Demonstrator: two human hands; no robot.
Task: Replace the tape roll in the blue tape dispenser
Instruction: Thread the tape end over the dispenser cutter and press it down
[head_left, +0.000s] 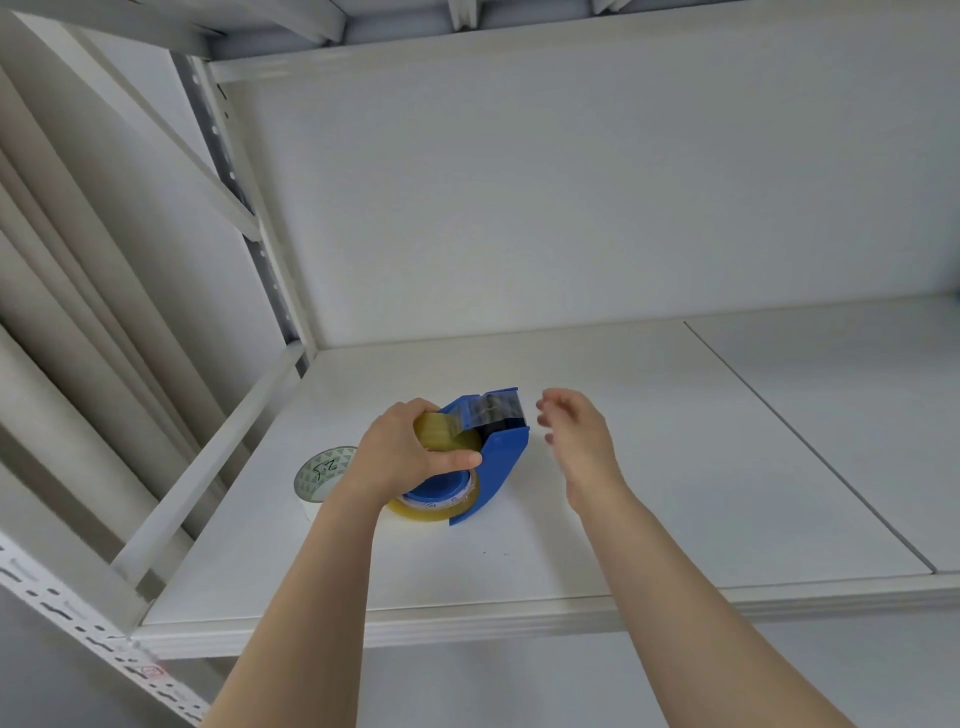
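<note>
Low in the frame two bare forearms reach up from the bottom edge toward the middle of a white shelf (649, 499), which belongs to a metal rack. The left hand (410, 452) has its grip clamped on the yellowish tape roll (441, 506) that sits on the hub of the blue tape dispenser (501, 457), thumb laid across the top of the roll and fingers curled over its far side. The dispenser lies just left of centre, touching the shelf, with a clear strip of tape drawn up to its cutter end at the back. The right hand (576, 436) hangs just beside the dispenser on the right, fingers loosely apart and touching nothing. To the left of the left wrist, near the dispenser, a second roll with a green-patterned core (322, 475) stands on the shelf. The mounted roll looks light and stiff, with a smooth, slippery outer wrap and a tacky free end, so I would judge the rim the best place to hold it, while the other hand steadies the rigid plastic body. The rack's back panel (571, 208) fills the upper frame.
</note>
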